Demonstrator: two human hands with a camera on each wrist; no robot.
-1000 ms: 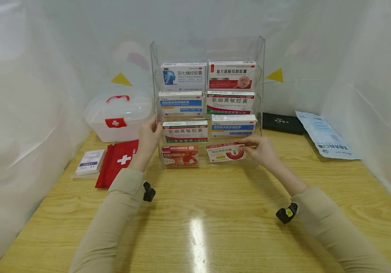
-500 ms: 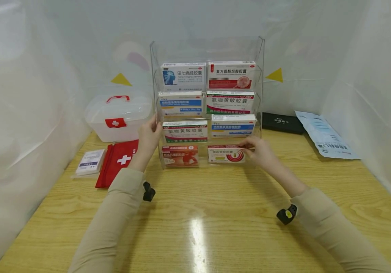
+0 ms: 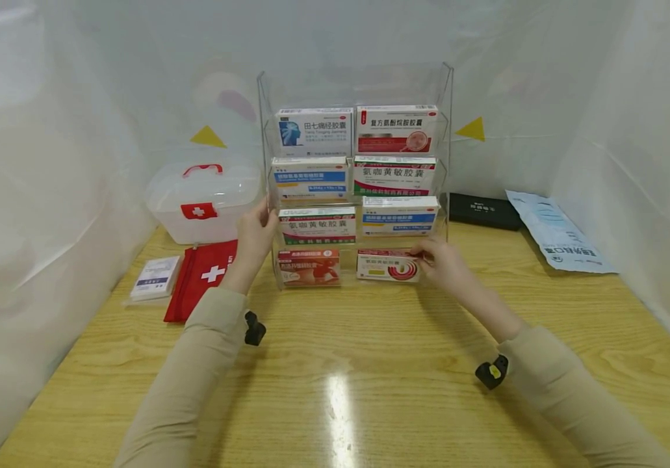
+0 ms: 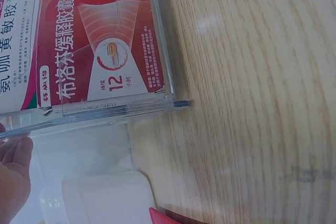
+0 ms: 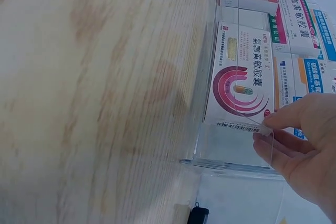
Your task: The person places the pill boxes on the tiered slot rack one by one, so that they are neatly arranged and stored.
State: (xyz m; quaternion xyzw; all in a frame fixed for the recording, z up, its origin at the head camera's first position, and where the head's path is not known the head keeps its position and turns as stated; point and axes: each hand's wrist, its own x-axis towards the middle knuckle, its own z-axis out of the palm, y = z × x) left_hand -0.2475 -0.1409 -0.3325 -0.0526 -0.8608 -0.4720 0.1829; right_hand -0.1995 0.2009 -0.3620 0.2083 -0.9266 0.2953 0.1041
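A clear acrylic display rack [image 3: 349, 88] stands upright with medicine boxes on its tiers. My left hand [image 3: 255, 242] grips the rack's left side; in the left wrist view only part of that hand [image 4: 14, 174] shows at the rack's edge. In the bottom tier, a red-orange medicine box [image 3: 309, 268] sits at left. Right of it is a white medicine box with pink-red rings [image 3: 388, 266], behind the clear front lip. My right hand [image 3: 446, 260] pinches this box's upper right corner. In the right wrist view, thumb and fingers [image 5: 286, 150] meet at that corner [image 5: 262, 124].
Several more medicine boxes [image 3: 396, 130] fill the upper tiers. To the left are a clear first-aid case [image 3: 206, 185], a red pouch [image 3: 203, 279] and a small white pack [image 3: 155, 278]. A black box [image 3: 483, 211] and a blue mask packet [image 3: 559, 231] lie right.
The ringed medicine box has gone from tilted to level and settled lower in the bottom tier. My right hand has lowered slightly with it. The left hand stays on the rack.
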